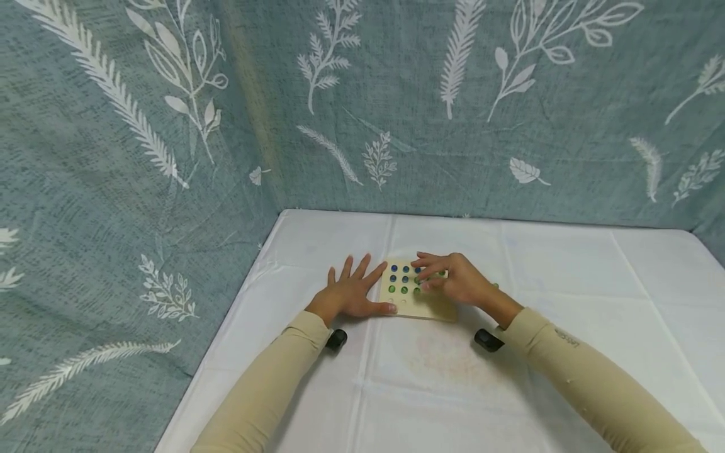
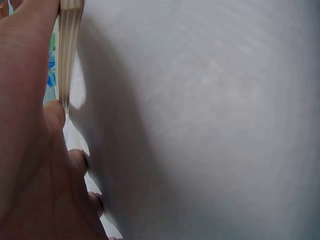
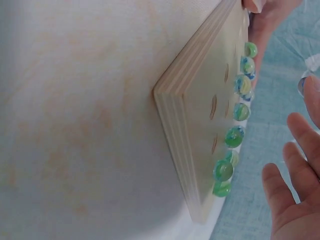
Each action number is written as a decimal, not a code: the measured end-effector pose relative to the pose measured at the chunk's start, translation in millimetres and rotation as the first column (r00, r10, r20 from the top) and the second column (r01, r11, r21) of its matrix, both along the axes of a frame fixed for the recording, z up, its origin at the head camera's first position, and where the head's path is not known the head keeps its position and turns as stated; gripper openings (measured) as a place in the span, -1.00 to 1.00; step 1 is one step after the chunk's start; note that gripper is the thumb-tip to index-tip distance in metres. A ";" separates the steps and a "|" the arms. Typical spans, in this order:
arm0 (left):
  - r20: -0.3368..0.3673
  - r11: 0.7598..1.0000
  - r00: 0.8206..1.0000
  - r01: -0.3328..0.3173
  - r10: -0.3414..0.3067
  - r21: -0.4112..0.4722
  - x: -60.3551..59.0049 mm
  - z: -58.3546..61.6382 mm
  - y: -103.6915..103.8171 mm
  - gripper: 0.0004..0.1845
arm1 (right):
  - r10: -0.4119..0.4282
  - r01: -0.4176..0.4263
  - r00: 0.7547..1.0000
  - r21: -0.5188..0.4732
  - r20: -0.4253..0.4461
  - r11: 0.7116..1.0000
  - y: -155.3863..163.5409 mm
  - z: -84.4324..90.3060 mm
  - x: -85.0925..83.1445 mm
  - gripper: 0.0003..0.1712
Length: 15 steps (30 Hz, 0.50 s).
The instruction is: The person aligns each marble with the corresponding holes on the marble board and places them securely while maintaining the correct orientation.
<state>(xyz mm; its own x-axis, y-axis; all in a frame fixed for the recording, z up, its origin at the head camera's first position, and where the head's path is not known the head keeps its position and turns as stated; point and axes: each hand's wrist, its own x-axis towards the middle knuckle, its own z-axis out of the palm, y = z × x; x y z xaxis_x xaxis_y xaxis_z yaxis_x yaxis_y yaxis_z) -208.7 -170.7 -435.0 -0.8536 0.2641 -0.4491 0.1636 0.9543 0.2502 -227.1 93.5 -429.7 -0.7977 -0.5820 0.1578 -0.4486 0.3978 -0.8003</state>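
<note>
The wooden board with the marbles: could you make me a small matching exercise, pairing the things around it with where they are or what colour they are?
Things:
1. left hand
2. right hand
3. wooden board
4. far row of marbles

Places or colours:
A. blue
B. lies on the white tablecloth
C. flat beside the board's left edge
D. above the marbles, fingers bent

Pairs: 1-C, 2-D, 3-B, 4-A
</note>
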 end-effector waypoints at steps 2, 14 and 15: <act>0.007 1.000 1.000 0.004 -0.004 -0.001 -1.4 0.8 -0.6 0.09 | 0.008 -0.008 1.000 0.004 -0.001 1.000 -2.2 -0.2 -1.4 -0.84; 0.053 0.999 0.998 0.024 -0.025 0.033 -3.9 2.6 -4.3 0.15 | 0.034 -0.034 0.999 0.015 0.005 0.999 -14.3 1.1 0.2 -0.83; 0.052 0.999 0.998 0.023 -0.025 0.037 -4.0 2.7 -4.4 0.16 | 0.034 -0.034 0.999 0.018 0.000 0.999 -15.0 1.0 0.3 -0.83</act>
